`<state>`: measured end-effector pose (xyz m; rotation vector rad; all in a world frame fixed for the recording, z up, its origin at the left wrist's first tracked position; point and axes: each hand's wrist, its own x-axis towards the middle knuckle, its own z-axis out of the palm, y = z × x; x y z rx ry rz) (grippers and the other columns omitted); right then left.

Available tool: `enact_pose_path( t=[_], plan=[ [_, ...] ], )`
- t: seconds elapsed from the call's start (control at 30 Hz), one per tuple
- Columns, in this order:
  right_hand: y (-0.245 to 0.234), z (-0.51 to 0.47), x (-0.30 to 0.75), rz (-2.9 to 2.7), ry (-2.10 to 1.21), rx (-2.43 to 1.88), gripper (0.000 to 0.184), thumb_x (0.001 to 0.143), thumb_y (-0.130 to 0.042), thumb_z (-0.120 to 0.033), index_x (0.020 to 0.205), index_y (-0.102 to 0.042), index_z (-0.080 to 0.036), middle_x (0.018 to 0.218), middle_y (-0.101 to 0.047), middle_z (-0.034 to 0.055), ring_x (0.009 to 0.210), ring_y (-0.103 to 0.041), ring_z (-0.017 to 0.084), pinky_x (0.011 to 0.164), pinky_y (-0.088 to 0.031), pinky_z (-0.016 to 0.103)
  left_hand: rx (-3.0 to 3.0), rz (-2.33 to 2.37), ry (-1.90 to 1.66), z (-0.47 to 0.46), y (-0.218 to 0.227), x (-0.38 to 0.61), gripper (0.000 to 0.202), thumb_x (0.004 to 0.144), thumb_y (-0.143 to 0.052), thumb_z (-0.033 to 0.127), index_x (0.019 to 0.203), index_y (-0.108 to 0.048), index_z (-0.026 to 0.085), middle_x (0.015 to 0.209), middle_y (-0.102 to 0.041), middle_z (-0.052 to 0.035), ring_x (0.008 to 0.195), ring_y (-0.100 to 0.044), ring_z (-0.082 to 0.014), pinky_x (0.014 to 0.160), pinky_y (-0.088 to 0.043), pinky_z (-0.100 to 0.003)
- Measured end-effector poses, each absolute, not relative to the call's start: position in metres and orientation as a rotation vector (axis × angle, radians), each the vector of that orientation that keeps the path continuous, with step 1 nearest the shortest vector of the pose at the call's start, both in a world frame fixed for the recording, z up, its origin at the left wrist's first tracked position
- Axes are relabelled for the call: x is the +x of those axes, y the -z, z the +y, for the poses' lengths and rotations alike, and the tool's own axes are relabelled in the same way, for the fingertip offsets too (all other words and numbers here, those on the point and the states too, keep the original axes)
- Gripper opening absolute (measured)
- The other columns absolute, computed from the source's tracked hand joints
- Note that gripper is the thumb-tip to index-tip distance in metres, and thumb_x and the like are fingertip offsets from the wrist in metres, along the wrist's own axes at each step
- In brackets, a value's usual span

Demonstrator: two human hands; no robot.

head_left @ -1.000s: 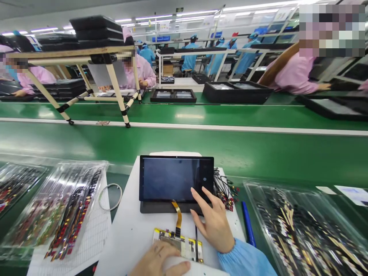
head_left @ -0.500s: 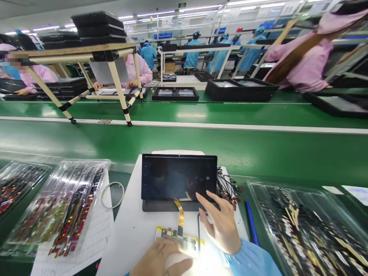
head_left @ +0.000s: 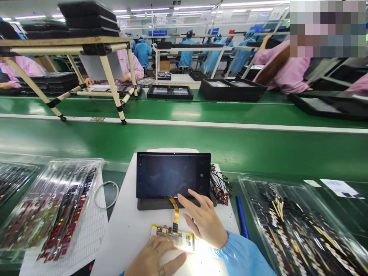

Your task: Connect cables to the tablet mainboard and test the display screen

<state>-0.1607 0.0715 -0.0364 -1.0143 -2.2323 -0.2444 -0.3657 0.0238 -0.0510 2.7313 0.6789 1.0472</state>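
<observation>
looking down at a white work board (head_left: 120, 234) on a green factory conveyor belt (head_left: 184, 143), with a black tablet (head_left: 172, 174) at the center of the view. the tablet's dark screen faces up and slightly toward the viewer, propped on a dark pad (head_left: 149, 205), a placement that seems to keep the screen easy to see and reach. just below the tablet lies a bare circuit board (head_left: 172, 232) edged with yellow tape, joined to it by a short orange ribbon cable (head_left: 174, 211); the cable's short length appears to keep the board close by.

the two hands are apart, and neither is clamped on anything. the right hand (head_left: 204, 222) hovers over the tablet's lower edge with its fingers spread, the index finger reaching onto the screen, though whether it presses the glass is hard to tell. the left hand (head_left: 152, 258) lies relaxed below the board, its fingers at the board's near edge.

left of the tablet, a clear plastic tray (head_left: 54, 209) holds rows of striped parts, with a loop of thin wire (head_left: 106, 195) beside it. right of the tablet are a bundle of thin wires (head_left: 220, 186), a blue marker (head_left: 242, 216) and another clear tray (head_left: 299, 226), all within easy reach. beyond the tablet, across the belt, co-workers in pink and blue smocks sit at their own stations.
</observation>
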Motion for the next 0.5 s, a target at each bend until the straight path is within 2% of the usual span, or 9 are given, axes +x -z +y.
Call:
enact_pose_path(
  t=[0.2, 0.5],
  plan=[
    [0.0305, 0.0725, -0.1632, -2.287, 0.293, -1.005, 0.029, 0.093, -0.034, -0.020, 0.114, -0.051, -0.011, 0.107, -0.062, 0.0020, 0.111, -0.043, 0.024, 0.083, -0.034, 0.033, 2.723, 0.656, -1.003, 0.0218, 0.0550, -0.3681, 0.028, 0.092, -0.040, 0.018, 0.119, -0.047, 0.015, 0.093, -0.061, -0.0082, 0.092, -0.058, -0.0151, 0.080, -0.049, -0.027],
    [0.0324, 0.0716, -0.1637, -2.275, 0.275, -1.045, 0.029, 0.093, -0.034, -0.023, 0.109, -0.053, -0.008, 0.110, -0.061, 0.0040, 0.111, -0.042, 0.025, 0.083, -0.035, 0.035, 2.734, 0.640, -0.975, 0.0226, 0.0541, -0.3701, 0.028, 0.094, -0.034, 0.015, 0.118, -0.048, 0.015, 0.093, -0.061, -0.0087, 0.088, -0.058, -0.0144, 0.076, -0.050, -0.027]
  ],
)
